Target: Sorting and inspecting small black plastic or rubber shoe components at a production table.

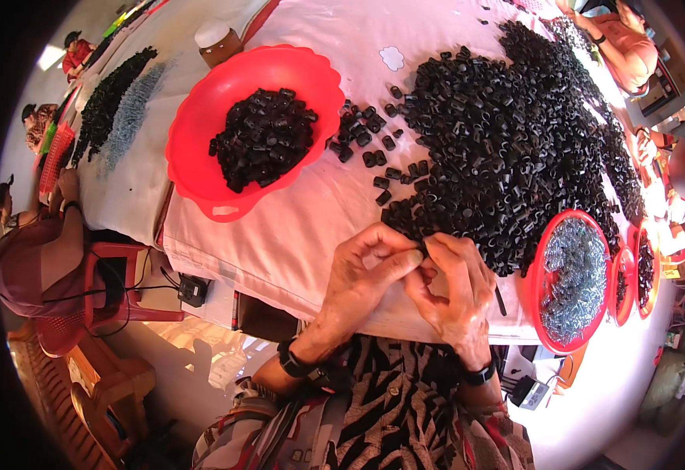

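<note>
My left hand (370, 270) and my right hand (456, 290) meet at the near edge of the table, thumbs and fingertips pinched together. A bit of black shows between the fingertips, but what they hold is too small and covered to name. Just beyond them spreads a large heap of small black plastic parts (499, 149), with several loose ones trailing off to its left. A red scalloped bowl (190, 149) to the left holds more black plastic parts (260, 141). Close to my right hand, a red bowl (541, 313) is filled with small silvery metal pieces (574, 274).
Pink cloth (241, 254) covers the table. A jar with a white lid (217, 43) stands behind the scalloped bowl. Smaller red bowls (623, 286) sit at the far right. A red plastic chair (96, 290) and another person (41, 262) are at the left; more people sit around the tables.
</note>
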Tool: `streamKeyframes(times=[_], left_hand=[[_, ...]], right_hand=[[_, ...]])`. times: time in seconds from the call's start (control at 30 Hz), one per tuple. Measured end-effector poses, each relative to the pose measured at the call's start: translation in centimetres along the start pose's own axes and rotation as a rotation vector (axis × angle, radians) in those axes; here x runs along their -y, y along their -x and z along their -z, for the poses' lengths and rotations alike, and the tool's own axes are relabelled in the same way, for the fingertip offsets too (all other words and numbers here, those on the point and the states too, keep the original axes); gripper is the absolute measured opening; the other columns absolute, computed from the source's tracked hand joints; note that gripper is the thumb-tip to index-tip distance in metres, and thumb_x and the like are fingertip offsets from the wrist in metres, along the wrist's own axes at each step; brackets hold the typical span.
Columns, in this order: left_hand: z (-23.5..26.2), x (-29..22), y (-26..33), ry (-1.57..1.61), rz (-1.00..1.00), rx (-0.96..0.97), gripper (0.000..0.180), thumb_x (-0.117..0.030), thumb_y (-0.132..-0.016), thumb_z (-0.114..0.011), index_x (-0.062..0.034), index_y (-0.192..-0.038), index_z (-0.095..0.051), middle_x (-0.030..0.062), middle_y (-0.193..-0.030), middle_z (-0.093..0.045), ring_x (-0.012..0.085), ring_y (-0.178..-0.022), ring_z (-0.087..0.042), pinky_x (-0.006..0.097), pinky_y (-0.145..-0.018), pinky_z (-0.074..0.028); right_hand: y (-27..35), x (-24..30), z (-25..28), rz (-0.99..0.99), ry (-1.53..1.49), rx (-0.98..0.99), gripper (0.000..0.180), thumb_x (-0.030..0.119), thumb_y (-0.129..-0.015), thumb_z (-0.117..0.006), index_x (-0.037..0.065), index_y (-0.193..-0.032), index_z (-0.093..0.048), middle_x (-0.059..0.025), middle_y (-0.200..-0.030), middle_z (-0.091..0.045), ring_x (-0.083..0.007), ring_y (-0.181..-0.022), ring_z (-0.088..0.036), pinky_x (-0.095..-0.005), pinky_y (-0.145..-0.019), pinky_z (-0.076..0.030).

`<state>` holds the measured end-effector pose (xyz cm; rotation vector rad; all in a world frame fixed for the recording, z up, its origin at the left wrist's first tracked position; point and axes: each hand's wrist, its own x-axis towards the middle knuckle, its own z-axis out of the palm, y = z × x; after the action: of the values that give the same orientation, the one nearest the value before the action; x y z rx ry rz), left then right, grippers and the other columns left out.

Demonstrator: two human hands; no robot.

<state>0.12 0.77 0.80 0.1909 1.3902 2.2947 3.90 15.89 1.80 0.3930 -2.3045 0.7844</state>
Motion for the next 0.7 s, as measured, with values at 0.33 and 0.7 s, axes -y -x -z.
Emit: streamKeyframes(times=[0.33,0.7], left_hand=[[2.1,-4.5,-0.7,-0.88,-0.745,-0.47,0.02,0.001,-0.084,-0.073,-0.0002,-0.103,-0.068,0.0107,-0.094,-0.071,0.0157,-0.085,-0.067,0.027,-0.077,-0.054],[3.0,-3.1,-1.8,-0.988,-0.619,-0.29,0.023,0.0,-0.084,-0.07,0.0009,-0.107,-0.066,0.0114,-0.098,-0.067,0.0197,-0.075,-0.065,0.029,-0.068,-0.054]], right_hand=[[3.5,0.2,2.6,-0.227,-0.04,-0.016,0.026,-0.003,-0.077,-0.075,0.001,-0.101,-0.065,-0.0154,-0.094,-0.067,-0.0307,-0.076,-0.067,-0.0391,-0.065,-0.055],[3.5,-0.2,2.5,-0.291,-0.135,-0.035,0.02,-0.006,-0.077,-0.07,-0.001,-0.096,-0.065,-0.0161,-0.091,-0.069,-0.0303,-0.075,-0.068,-0.0371,-0.069,-0.055]])
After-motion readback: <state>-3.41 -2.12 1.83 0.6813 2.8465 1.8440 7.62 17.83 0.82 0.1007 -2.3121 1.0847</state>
